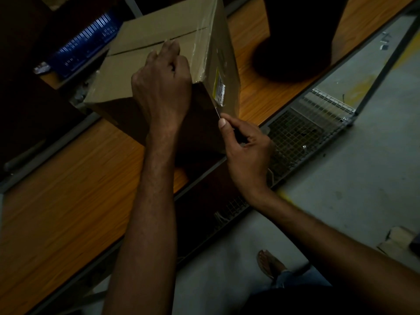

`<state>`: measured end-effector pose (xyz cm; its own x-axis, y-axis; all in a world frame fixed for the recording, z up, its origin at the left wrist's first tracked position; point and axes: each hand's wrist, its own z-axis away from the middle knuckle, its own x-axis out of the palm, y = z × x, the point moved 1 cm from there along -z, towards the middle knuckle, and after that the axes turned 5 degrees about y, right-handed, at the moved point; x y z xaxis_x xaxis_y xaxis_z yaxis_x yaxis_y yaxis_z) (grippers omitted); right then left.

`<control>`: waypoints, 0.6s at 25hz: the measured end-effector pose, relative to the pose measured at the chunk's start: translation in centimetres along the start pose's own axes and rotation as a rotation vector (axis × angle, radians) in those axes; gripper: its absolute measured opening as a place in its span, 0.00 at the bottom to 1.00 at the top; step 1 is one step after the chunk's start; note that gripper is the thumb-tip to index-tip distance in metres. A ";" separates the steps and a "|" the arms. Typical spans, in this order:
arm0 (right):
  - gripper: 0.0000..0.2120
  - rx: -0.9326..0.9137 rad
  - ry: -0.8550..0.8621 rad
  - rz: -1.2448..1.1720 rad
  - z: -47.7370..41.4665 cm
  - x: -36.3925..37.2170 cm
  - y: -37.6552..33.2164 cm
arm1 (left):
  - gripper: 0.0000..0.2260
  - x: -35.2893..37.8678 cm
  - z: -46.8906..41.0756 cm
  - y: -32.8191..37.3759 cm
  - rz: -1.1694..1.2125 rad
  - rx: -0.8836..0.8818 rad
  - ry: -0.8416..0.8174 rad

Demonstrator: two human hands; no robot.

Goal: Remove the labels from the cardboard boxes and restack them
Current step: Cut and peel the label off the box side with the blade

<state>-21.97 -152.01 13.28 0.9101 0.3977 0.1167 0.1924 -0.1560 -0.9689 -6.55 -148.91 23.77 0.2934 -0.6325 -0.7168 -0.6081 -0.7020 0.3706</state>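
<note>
While the left hand (pixel 162 87) grips the cardboard box (pixel 147 64) on the tabletop (pixel 68 178): label lift, head view.
Left fingers curled over the top corner. Right hand (pixel 247 151) pinches a thin blade (pixel 217 111), its tip just below the label (pixel 219 89). Best keep the blade flat and slip it under the label's edge.

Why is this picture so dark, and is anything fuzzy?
Head view: dim throughout, brightest on the floor at right; the box's near side is in deep shadow; the tape on top shines slightly; the table's grain is smeared; the label's print is unreadable.
</note>
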 end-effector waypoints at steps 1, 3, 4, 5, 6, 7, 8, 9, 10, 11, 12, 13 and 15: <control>0.09 -0.001 0.018 0.009 -0.1 0.1 0.1 | 0.26 0.0 0.0 0.0 -0.002 0.003 0.001; 0.09 0.020 0.030 -0.002 -0.2 0.2 0.2 | 0.28 0.0 0.0 -0.1 0.005 0.006 0.007; 0.09 0.027 0.028 -0.007 -0.3 0.2 0.2 | 0.30 0.0 0.0 -0.1 0.010 0.006 0.008; 0.09 0.029 0.026 -0.009 -0.5 0.3 0.1 | 0.32 0.1 0.0 -0.1 0.011 0.003 0.007; 0.09 0.030 0.031 -0.014 -0.7 0.5 0.0 | 0.32 0.1 0.0 -0.1 0.010 -0.002 0.005; 0.09 0.032 0.043 -0.024 -0.8 0.7 -0.1 | 0.31 0.1 0.0 -0.1 0.011 -0.007 0.000; 0.09 0.030 0.057 -0.030 -0.8 0.7 -0.3 | 0.29 0.1 0.0 0.0 0.013 -0.011 -0.005; 0.09 0.020 0.066 -0.024 -0.7 0.7 -0.3 | 0.28 0.0 0.1 0.1 0.011 -0.013 -0.007; 0.09 0.007 0.066 -0.007 -0.4 0.7 -0.4 | 0.27 -0.1 0.2 0.1 0.005 -0.015 -0.005; 0.09 -0.008 0.059 0.010 -0.1 0.7 -0.4 | 0.26 -0.2 0.3 0.1 -0.002 -0.017 -0.004; 0.10 -0.022 0.056 0.021 0.1 0.7 -0.5 | 0.26 -0.3 0.4 0.1 -0.007 -0.015 -0.007; 0.09 -0.033 0.063 0.030 0.0 0.8 -0.6 | 0.26 -0.3 0.3 0.2 -0.008 -0.011 -0.015; 0.09 -0.056 0.082 0.052 -0.4 0.9 -0.7 | 0.26 -0.3 0.2 0.4 -0.014 -0.007 -0.026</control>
<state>-21.13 -151.95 14.13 0.9460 0.3125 0.0868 0.1627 -0.2256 -0.9605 -7.02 -148.94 24.03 0.2821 -0.6139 -0.7373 -0.5993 -0.7128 0.3643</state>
